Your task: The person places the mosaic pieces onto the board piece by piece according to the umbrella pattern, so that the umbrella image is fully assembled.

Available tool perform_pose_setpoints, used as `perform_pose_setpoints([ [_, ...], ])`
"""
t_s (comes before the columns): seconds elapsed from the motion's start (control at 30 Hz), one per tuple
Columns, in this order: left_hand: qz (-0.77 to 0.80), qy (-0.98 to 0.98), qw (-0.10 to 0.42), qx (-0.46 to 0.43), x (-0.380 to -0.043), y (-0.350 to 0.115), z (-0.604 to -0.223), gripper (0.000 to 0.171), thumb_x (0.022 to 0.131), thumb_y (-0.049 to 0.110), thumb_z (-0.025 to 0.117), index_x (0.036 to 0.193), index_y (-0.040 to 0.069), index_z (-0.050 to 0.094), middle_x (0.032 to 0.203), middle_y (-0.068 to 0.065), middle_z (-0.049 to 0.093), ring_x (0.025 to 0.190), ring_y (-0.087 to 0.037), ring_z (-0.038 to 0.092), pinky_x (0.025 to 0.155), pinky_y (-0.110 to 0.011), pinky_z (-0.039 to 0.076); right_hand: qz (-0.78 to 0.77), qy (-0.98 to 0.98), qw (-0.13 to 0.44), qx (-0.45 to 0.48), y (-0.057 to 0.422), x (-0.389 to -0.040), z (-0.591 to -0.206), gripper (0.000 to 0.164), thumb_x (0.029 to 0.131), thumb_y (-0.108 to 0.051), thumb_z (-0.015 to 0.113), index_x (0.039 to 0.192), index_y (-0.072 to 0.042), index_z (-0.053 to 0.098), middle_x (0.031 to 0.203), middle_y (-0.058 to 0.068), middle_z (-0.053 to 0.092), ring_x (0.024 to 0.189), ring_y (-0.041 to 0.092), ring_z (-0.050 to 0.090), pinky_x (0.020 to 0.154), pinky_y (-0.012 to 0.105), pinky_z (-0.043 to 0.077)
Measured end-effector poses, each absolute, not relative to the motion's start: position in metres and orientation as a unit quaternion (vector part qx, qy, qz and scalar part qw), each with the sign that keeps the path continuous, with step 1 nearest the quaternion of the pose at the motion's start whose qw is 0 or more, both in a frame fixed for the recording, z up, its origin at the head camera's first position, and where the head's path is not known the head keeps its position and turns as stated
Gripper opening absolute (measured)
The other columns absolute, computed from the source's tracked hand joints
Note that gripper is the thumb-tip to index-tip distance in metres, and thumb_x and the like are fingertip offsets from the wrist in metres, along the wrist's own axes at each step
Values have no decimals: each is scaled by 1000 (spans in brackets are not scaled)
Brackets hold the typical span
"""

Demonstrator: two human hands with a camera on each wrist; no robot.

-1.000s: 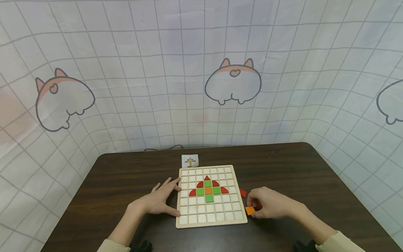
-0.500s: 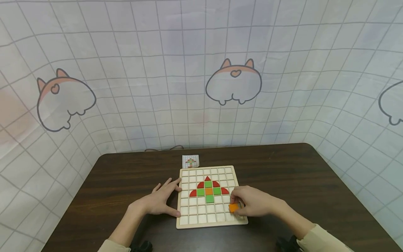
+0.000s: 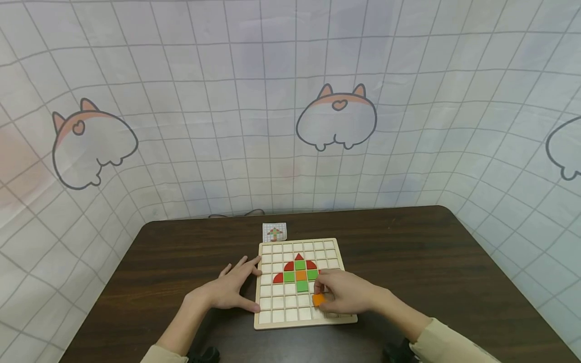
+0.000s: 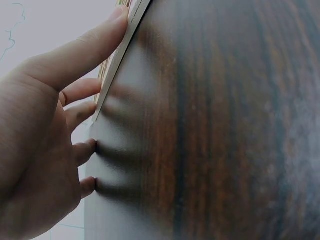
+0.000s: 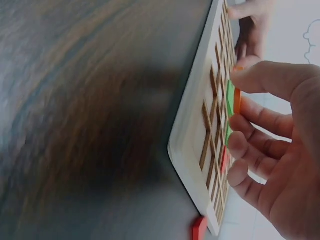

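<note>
My right hand [image 3: 348, 292] pinches an orange square tile [image 3: 318, 300] between thumb and fingers over the lower right part of a wooden grid board [image 3: 290, 302]. In the right wrist view the orange tile [image 5: 237, 101] is seen edge-on, just above the board. Along the board's left edge my left hand [image 3: 229, 288] lies with fingers spread, thumb and fingertips touching the frame. The left wrist view shows its thumb [image 4: 95, 47] against the rim. Green tiles [image 3: 302, 286], an orange centre tile [image 3: 301, 275] and red pieces [image 3: 278, 278] form a pattern on the board.
Behind the board lies a small printed card [image 3: 274, 232] with a similar coloured pattern. A red piece [image 5: 199, 228] rests on the dark wooden table [image 3: 399, 242] by the board's edge. A gridded curtain [image 3: 290, 166] hangs beyond the table.
My right hand has carried the orange tile leftward from the table beside the board to over its lower right cells. The left hand has stayed at the left edge.
</note>
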State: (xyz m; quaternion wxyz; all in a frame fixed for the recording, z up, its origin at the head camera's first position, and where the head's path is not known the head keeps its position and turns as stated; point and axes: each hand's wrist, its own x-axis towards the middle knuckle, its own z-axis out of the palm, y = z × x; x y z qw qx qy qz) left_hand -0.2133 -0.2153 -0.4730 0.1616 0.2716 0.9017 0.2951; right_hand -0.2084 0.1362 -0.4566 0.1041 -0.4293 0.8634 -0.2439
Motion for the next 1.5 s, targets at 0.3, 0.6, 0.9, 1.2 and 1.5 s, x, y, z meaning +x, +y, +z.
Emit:
perform_pose_setpoints([
  [0.3, 297, 900, 163, 275, -215, -216, -474, 96, 82, 48, 86, 154, 5, 37, 162, -12, 32, 154, -44, 2, 114, -73, -1, -240, 870, 82, -423, 118, -207, -461, 16, 89, -17, 78, 101, -13, 68, 96, -7, 59, 76, 5, 48, 72, 23, 47],
  [0.6, 295, 901, 163, 274, -215, -216, -475, 92, 81, 48, 86, 151, 7, 41, 165, -12, 28, 155, -44, 2, 114, -73, -1, -244, 871, 70, -422, 109, -209, -463, 18, 89, -17, 79, 102, -11, 68, 90, -4, 55, 73, 6, 44, 69, 22, 45],
  [0.9, 294, 901, 166, 271, -215, -215, -474, 93, 82, 47, 86, 152, 7, 40, 164, -12, 30, 155, -43, 2, 115, -73, -1, -251, 867, 64, -426, 105, -211, -464, 19, 88, -16, 80, 101, -10, 67, 96, -2, 53, 69, 4, 43, 63, 21, 43],
  [1.2, 297, 900, 163, 273, -215, -215, -473, 98, 82, 47, 86, 155, 6, 36, 161, -12, 34, 154, -44, 2, 115, -72, -2, -234, 875, 71, -417, 103, -210, -465, 18, 87, -16, 79, 100, -11, 67, 96, -4, 53, 70, 5, 44, 64, 22, 43],
  [1.5, 294, 901, 164, 272, -216, -216, -475, 100, 82, 48, 86, 156, 6, 34, 159, -11, 38, 155, -43, 2, 115, -72, -1, -231, 880, 74, -407, 102, -210, -465, 19, 84, -19, 84, 94, -14, 69, 95, -5, 54, 72, 5, 46, 66, 23, 44],
])
